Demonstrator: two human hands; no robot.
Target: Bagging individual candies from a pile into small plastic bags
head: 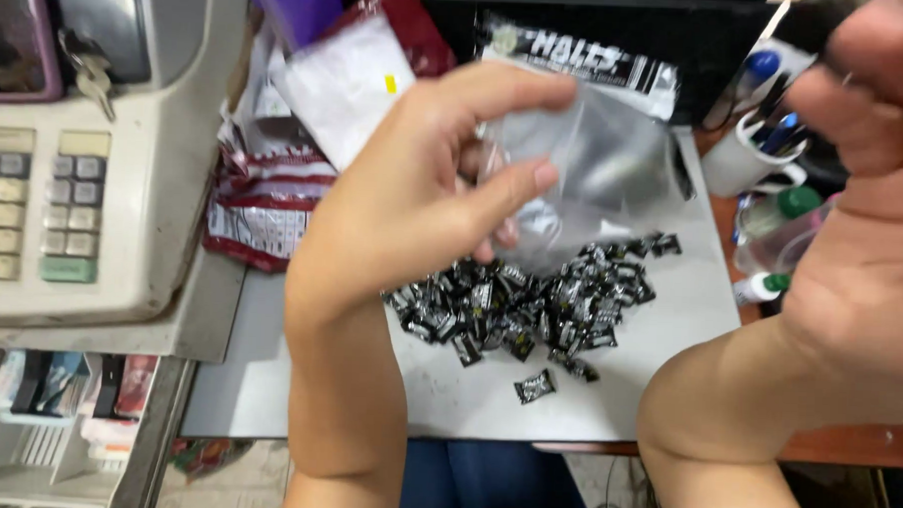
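here the left hand (413, 198) pinched a small clear plastic bag (584, 179) between thumb and fingers, above a heap of black-wrapped candies (530, 307) on the grey board (467, 395). the right hand (869, 188) hovered near, fingers loosely curled on nothing, beside a white pen cup (740, 159).

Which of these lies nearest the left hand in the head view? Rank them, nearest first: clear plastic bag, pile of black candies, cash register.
1. Clear plastic bag: pinched in the left hand.
2. Pile of black candies: just below it, on the grey board.
3. Cash register: far left.
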